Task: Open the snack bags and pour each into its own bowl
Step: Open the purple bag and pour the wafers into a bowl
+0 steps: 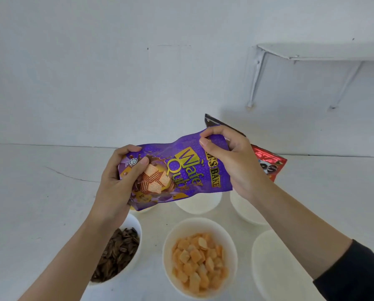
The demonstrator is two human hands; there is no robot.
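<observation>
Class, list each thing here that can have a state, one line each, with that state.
purple wafer bag, held sideways over the bowls, no opening visible
left hand, grips the bag's bottom end
right hand, pinches the bag's top end
seed bowl, filled
orange-cracker bowl, filled
far middle bowl, looks empty
far right bowl, looks empty
near right bowl, empty
red bag, partly hidden, open or sealed unclear
</observation>
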